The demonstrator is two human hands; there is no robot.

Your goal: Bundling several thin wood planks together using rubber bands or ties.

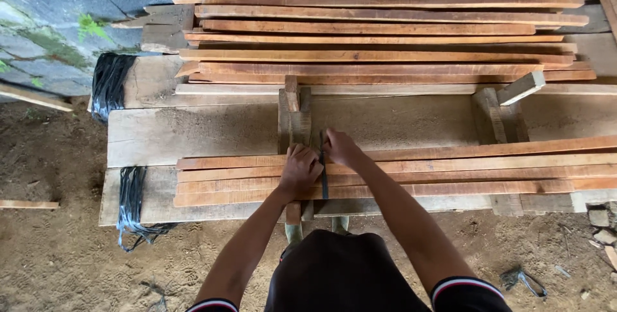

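Several long reddish wooden slats [450, 170] lie side by side across a rough plank bench [212, 129]. My left hand [299, 170] is closed on top of the slats, near their middle. My right hand [340, 148] rests just beside it at the slats' far edge. Both hands grip a thin dark strap [323, 177] that runs across the slats between them. An upright wooden post [292, 116] stands just beyond my hands.
A large stack of similar slats [385, 29] fills the back of the bench. Black strapping bundles hang at the bench's left end [109, 84] and front left [132, 203]. Sandy ground surrounds the bench; a stone wall [58, 23] rises at the left.
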